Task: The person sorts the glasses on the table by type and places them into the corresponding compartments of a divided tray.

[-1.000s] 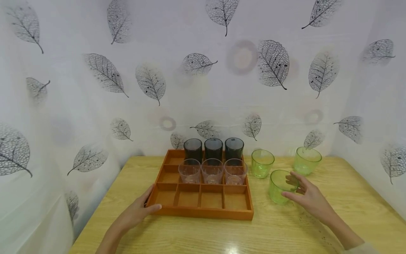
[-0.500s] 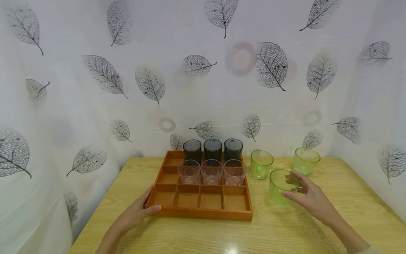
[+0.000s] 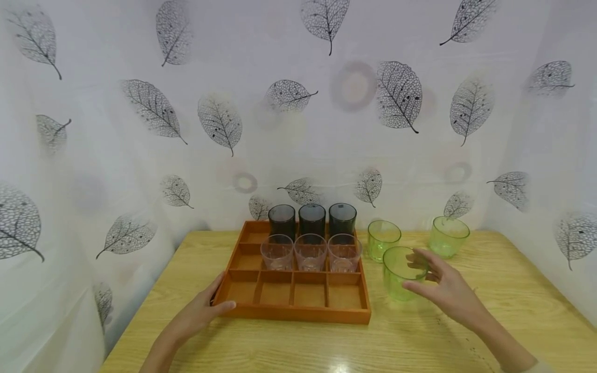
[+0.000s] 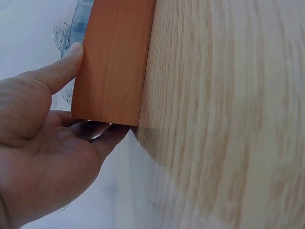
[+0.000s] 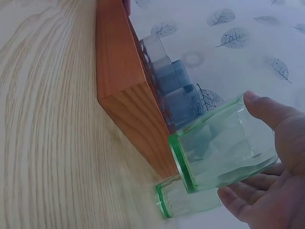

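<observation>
One green glass (image 3: 399, 273) sat between the thumb and bent fingers of the right hand (image 3: 445, 289), which pinched it; whether its base met the worktop (image 3: 280, 346) was hard to tell. The left hand (image 3: 198, 314) gripped the tray (image 3: 298, 312) at its front left corner. A narrow strip of worktop lay between glass and tray, with a second green glass (image 3: 383, 241) behind, near the tray's right edge.
</observation>
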{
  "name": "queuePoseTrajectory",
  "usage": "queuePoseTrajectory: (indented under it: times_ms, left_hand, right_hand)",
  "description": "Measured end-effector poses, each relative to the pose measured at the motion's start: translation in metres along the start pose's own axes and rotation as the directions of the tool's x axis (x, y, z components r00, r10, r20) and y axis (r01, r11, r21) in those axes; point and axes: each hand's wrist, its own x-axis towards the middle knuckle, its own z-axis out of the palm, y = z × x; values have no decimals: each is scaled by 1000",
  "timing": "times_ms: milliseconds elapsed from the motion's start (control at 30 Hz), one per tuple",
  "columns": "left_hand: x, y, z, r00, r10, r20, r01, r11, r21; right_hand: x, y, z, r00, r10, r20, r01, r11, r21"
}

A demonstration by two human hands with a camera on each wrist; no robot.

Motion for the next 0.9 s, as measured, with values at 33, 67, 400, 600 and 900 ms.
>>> queuePoseTrajectory:
  times_ms: [33, 67, 400, 600, 900]
  left_hand:
    - [0, 0, 0, 1000, 3, 2, -3, 1000, -2]
    - [0, 0, 0, 1000, 8, 4, -8, 1000, -7]
    - [0, 0, -1, 1000, 7, 7, -7, 1000, -11]
    - [-2, 1, 0, 1000, 15, 5, -15, 1000, -5]
    - [-1, 1, 0, 1000, 14, 3, -14, 1000, 1]
  right_hand:
    - [1, -3, 1, 1000, 0, 3, 0, 1000, 4]
    - [1, -6, 3, 1000, -1, 7, 0, 1000, 10]
    - [9, -29, 18, 999, -42, 23, 41, 999, 33]
    - [13, -37, 30, 997, -72, 40, 69, 995, 65]
    - [20, -50, 47, 995, -53, 84, 46, 996, 77]
